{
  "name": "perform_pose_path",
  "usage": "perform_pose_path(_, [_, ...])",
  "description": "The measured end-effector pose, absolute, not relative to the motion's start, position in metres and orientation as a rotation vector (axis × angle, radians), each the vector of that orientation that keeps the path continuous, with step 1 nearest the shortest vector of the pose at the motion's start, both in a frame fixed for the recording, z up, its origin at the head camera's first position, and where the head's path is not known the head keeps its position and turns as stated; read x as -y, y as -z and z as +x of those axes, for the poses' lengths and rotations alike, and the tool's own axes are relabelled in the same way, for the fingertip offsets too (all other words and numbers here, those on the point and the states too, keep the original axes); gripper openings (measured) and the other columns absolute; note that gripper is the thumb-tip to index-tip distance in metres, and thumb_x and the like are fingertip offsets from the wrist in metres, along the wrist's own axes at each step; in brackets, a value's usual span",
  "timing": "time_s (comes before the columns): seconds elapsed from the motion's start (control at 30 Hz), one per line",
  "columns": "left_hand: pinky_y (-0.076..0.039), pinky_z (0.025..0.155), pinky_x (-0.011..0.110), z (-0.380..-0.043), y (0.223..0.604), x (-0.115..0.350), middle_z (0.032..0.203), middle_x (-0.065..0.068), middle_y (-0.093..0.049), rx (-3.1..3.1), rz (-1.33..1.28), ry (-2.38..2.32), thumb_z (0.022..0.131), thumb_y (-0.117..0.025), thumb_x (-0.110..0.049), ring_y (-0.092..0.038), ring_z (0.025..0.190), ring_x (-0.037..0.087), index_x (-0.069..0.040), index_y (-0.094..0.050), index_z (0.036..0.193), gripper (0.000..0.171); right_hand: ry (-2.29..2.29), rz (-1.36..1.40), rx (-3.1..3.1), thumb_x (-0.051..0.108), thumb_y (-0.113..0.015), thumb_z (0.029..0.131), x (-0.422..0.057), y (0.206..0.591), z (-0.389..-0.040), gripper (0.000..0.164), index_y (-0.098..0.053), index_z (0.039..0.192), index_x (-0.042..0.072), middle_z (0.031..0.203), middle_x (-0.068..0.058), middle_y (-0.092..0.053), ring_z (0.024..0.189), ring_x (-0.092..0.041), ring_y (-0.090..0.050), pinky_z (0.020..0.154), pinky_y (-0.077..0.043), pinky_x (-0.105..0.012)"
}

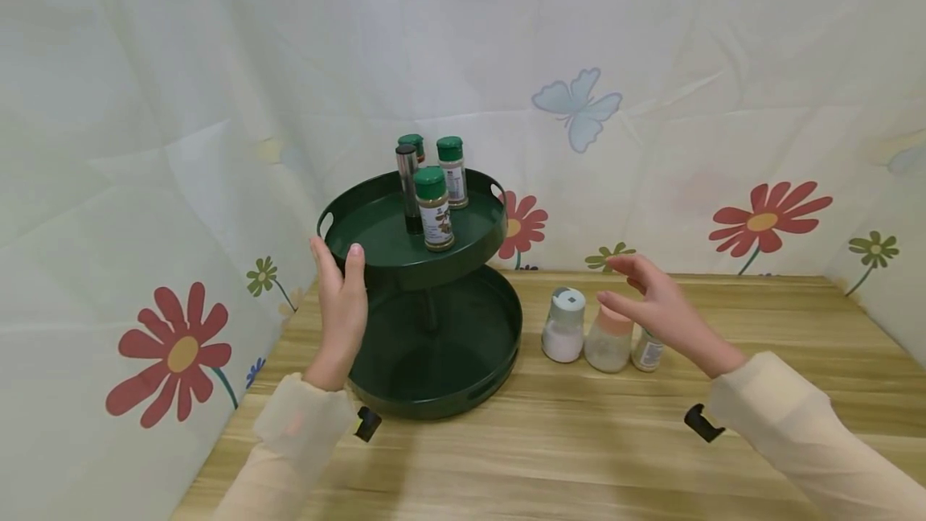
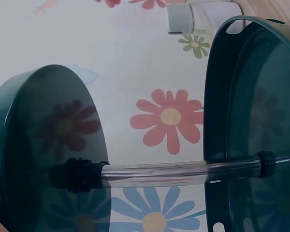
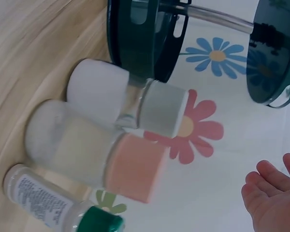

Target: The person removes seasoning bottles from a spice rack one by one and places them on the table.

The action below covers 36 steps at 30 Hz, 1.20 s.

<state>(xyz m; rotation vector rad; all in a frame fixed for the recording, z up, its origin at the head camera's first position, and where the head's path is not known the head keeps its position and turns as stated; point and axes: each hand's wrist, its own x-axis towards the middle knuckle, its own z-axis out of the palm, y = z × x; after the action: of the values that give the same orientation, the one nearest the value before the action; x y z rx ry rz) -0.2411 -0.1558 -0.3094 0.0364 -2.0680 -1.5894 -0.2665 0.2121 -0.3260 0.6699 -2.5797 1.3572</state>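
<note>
A dark green two-tier round rack (image 1: 463,264) stands on the table. My left hand (image 1: 342,316) is at the left front of its upper tray, fingers straight; whether it touches the rim cannot be told. On that tray stand several seasoning bottles, among them a green-capped spice jar (image 1: 436,219) and a slim steel-and-black grinder (image 1: 407,183). My right hand (image 1: 669,312) hovers with loosely bent fingers, holding nothing, near a pink-capped shaker (image 1: 609,344). Beside that shaker are a white-capped shaker (image 1: 563,336) of white powder and a small green-capped jar (image 3: 48,203), its cap hidden in the head view.
The lower tray (image 1: 434,372) holds nothing visible. A clear post (image 2: 154,174) joins the two tiers. Behind the wood-grain table (image 1: 579,449) hangs a white flowered curtain (image 1: 687,143), which also runs along both sides.
</note>
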Motion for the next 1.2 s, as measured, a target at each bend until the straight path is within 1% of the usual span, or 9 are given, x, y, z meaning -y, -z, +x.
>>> perform_pose_path(0.13, [0.002, 0.111, 0.037, -0.243, 0.308, 0.156, 0.150, 0.002, 0.014, 2.060, 0.049, 1.607, 0.093, -0.034, -0.050, 0.011, 0.133, 0.009, -0.016, 0.012, 0.142, 0.075, -1.355, 0.706, 2.577, 0.021, -0.061, 0.085, -0.206, 0.320, -0.265, 0.054, -0.037, 0.127, -0.003, 0.131, -0.025, -0.040, 0.123, -0.038, -0.033, 0.102, -0.025, -0.056])
perform_pose_path(0.37, [0.002, 0.111, 0.036, -0.246, 0.308, 0.158, 0.151, 0.002, 0.014, 2.046, 0.068, 1.648, 0.092, -0.037, -0.049, 0.011, 0.133, 0.008, -0.015, 0.011, 0.142, 0.078, -1.338, 0.765, 2.554, 0.021, -0.060, 0.086, -0.195, 0.309, -0.264, 0.051, -0.039, 0.127, -0.001, 0.128, -0.021, -0.045, 0.121, -0.034, -0.037, 0.102, -0.026, -0.054])
perform_pose_path(0.6, [0.001, 0.111, 0.036, -0.247, 0.307, 0.160, 0.151, 0.001, 0.014, 2.049, 0.075, 1.663, 0.093, -0.038, -0.043, 0.011, 0.133, 0.008, -0.015, 0.012, 0.142, 0.075, -1.371, 0.813, 2.546, 0.019, -0.059, 0.087, -0.183, 0.295, -0.262, 0.050, -0.038, 0.127, -0.002, 0.130, -0.022, -0.043, 0.122, -0.034, -0.037, 0.103, -0.026, -0.053])
perform_pose_path(0.9, [0.001, 0.111, 0.036, -0.246, 0.306, 0.160, 0.150, 0.000, 0.014, 2.045, 0.059, 1.671, 0.094, -0.037, -0.039, 0.011, 0.133, 0.007, -0.017, 0.012, 0.142, 0.073, -1.376, 0.849, 2.523, 0.020, -0.058, 0.087, -0.167, 0.280, -0.264, 0.048, -0.040, 0.127, 0.001, 0.131, -0.018, -0.044, 0.122, -0.029, -0.038, 0.104, -0.027, -0.049])
perform_pose_path(1.07, [0.001, 0.111, 0.036, -0.246, 0.306, 0.160, 0.150, -0.001, 0.014, 2.046, 0.057, 1.669, 0.094, -0.037, -0.039, 0.011, 0.133, 0.007, -0.017, 0.012, 0.142, 0.072, -1.374, 0.857, 2.535, 0.024, -0.059, 0.087, -0.159, 0.271, -0.265, 0.050, -0.040, 0.128, 0.004, 0.132, -0.015, -0.044, 0.122, -0.027, -0.038, 0.105, -0.026, -0.048])
perform_pose_path(1.2, [0.001, 0.111, 0.035, -0.246, 0.306, 0.160, 0.150, 0.000, 0.014, 2.035, 0.059, 1.673, 0.094, -0.037, -0.037, 0.011, 0.133, 0.007, -0.016, 0.012, 0.142, 0.072, -1.387, 0.873, 2.512, 0.023, -0.059, 0.087, -0.152, 0.266, -0.269, 0.050, -0.039, 0.129, 0.004, 0.131, -0.015, -0.043, 0.122, -0.027, -0.038, 0.105, -0.026, -0.047])
